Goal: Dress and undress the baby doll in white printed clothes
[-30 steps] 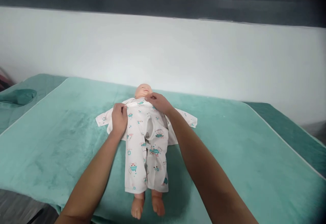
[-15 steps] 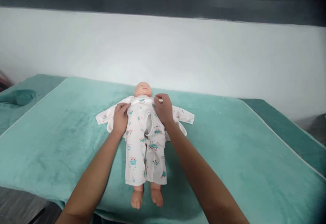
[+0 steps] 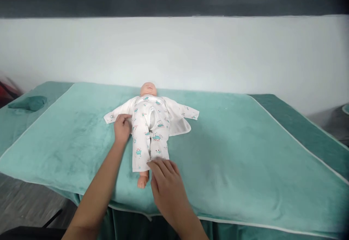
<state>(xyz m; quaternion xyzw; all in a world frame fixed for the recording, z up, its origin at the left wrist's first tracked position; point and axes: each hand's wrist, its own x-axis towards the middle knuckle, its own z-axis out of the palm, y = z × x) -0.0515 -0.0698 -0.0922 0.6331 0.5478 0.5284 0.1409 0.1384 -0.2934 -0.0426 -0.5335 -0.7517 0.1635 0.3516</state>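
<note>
A baby doll (image 3: 148, 88) lies face up, its head toward the wall. It wears white printed trousers (image 3: 139, 138) drawn high over the chest and a white long-sleeved baby shirt (image 3: 180, 123) spread open beneath, sleeves out to both sides. Beside the doll's waist, my left hand (image 3: 122, 129) is closed with bent fingers on the shirt's left edge; its fingertips are partly hidden. My right hand (image 3: 167, 185) is over the lower end of the right trouser leg, fingers loosely bent and thumb apart. It hides that foot, while the other foot (image 3: 143, 180) shows below its cuff.
A green plush cover (image 3: 231, 152) spreads over the bed, with a face hole (image 3: 28, 103) at the left end. Behind stands a white wall (image 3: 174, 54) below a dark window frame (image 3: 81, 0). Grey floor (image 3: 21, 200) shows at lower left.
My right hand has left the doll's chest and come down to the right trouser cuff. My left hand has slid slightly outward and lower, and the shirt's left flap no longer lies spread.
</note>
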